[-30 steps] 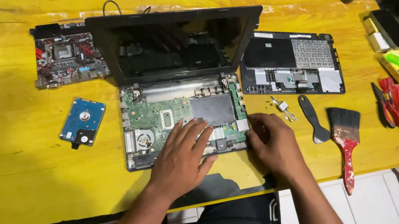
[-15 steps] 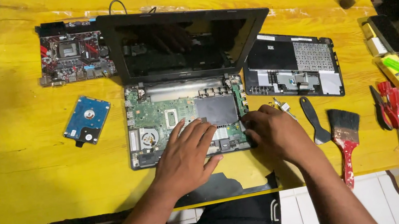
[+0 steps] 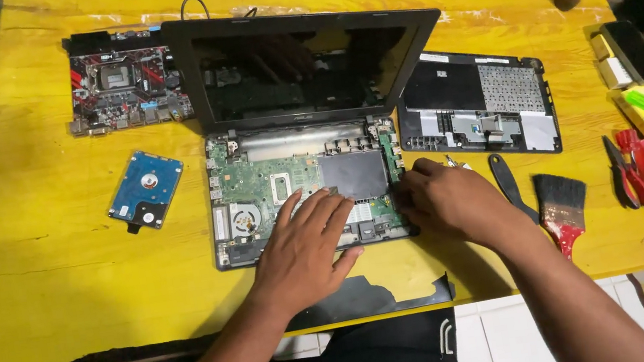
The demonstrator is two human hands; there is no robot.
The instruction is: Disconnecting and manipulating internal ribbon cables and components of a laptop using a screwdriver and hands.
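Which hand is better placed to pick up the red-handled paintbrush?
Probably the right hand: it rests at the opened laptop base's right edge, nearer the red-handled paintbrush. The left hand lies flat on the board, farther away.

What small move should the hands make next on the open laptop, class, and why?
Probably lift the right hand slightly off the laptop edge to show what its fingers are working on. The left hand already lies flat on the board, steadying it, while the right covers the base's right rim, hiding that spot.
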